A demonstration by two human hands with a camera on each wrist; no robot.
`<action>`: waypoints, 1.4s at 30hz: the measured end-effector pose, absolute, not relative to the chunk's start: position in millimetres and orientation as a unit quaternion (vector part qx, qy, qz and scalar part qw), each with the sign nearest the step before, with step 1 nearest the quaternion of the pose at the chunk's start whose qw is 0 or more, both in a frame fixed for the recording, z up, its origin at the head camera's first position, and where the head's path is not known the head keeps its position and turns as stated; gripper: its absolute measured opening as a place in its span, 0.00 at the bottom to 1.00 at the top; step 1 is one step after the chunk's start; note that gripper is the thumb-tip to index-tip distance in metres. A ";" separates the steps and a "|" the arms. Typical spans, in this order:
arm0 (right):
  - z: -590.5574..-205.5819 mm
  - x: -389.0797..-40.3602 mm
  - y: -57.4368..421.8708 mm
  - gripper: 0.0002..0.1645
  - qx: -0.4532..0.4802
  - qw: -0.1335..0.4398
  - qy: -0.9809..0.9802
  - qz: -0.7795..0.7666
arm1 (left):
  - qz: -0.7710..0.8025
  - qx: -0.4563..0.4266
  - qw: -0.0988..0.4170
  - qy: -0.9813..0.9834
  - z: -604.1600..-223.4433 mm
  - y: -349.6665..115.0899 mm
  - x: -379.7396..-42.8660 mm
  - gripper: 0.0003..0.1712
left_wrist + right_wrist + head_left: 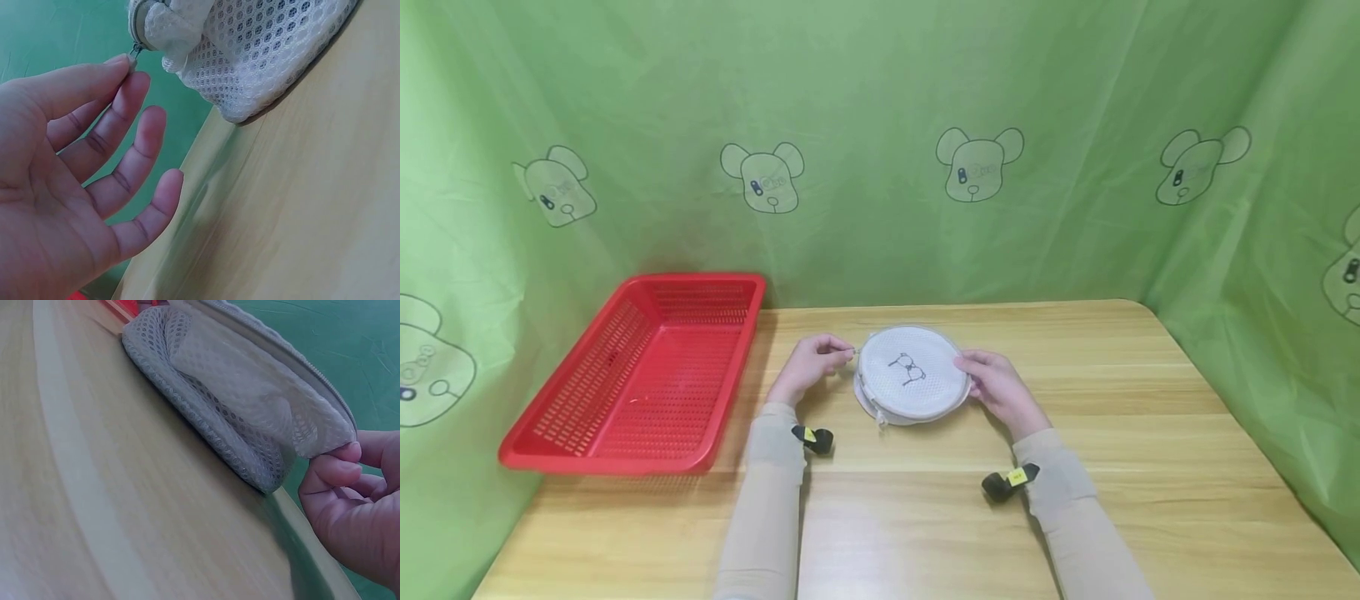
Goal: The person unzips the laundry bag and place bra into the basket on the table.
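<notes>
A round white mesh laundry bag (pixel 928 392) with a dark line drawing on its lid stands on the wooden table, in front of the person. At its left side, the left hand (pixel 811 367) pinches the small zipper pull (pixel 132 62) between thumb and index finger, the other fingers spread loosely. On the opposite side the right hand (pixel 1000 390) grips the bag's upper edge between thumb and fingers. The zipper (pixel 315 372) runs along the raised rim in the right wrist view, above sagging, creased mesh walls. Whatever is inside the bag is hidden.
To the left, a red plastic basket (pixel 741 392) with slotted walls stands on the wooden table (pixel 917 533). Green curtains (pixel 865 250) printed with bear heads hang behind the table and along both sides. Each wrist wears a strapped black camera (pixel 1000 486).
</notes>
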State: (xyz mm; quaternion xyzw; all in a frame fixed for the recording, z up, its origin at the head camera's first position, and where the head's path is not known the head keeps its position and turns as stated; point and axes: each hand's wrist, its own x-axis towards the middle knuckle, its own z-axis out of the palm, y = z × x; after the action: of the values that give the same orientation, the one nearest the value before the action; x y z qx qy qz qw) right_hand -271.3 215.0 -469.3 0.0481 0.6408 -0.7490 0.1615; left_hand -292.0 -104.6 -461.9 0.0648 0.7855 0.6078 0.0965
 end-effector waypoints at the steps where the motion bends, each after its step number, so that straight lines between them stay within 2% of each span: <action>1: -469.6 -271.5 215.0 0.29 0.049 0.162 0.641 -0.749 | 0.607 0.066 0.095 0.787 -462.2 -104.8 -292.0 0.13; 10: -472.5 -272.7 215.5 0.28 0.052 0.157 0.642 -0.748 | 0.607 0.085 0.094 0.785 -463.1 -107.4 -292.3 0.11; 23: -472.5 -272.4 213.8 0.20 0.062 0.149 0.648 -0.744 | 0.614 0.099 0.116 0.774 -460.9 -111.9 -290.6 0.13; 38: -474.0 -273.0 213.2 0.26 0.069 0.144 0.648 -0.745 | 0.614 0.113 0.131 0.770 -460.9 -115.7 -290.1 0.16; 42: -474.9 -273.4 213.0 0.25 0.072 0.141 0.647 -0.746 | 0.609 0.117 0.131 0.773 -459.2 -116.1 -288.7 0.16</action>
State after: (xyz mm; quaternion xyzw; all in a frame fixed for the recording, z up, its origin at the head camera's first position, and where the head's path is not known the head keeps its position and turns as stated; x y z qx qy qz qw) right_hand -273.4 213.0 -474.9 0.0719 0.6471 -0.7457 0.1414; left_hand -288.7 -116.1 -459.2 0.1168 0.7733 0.6092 0.1311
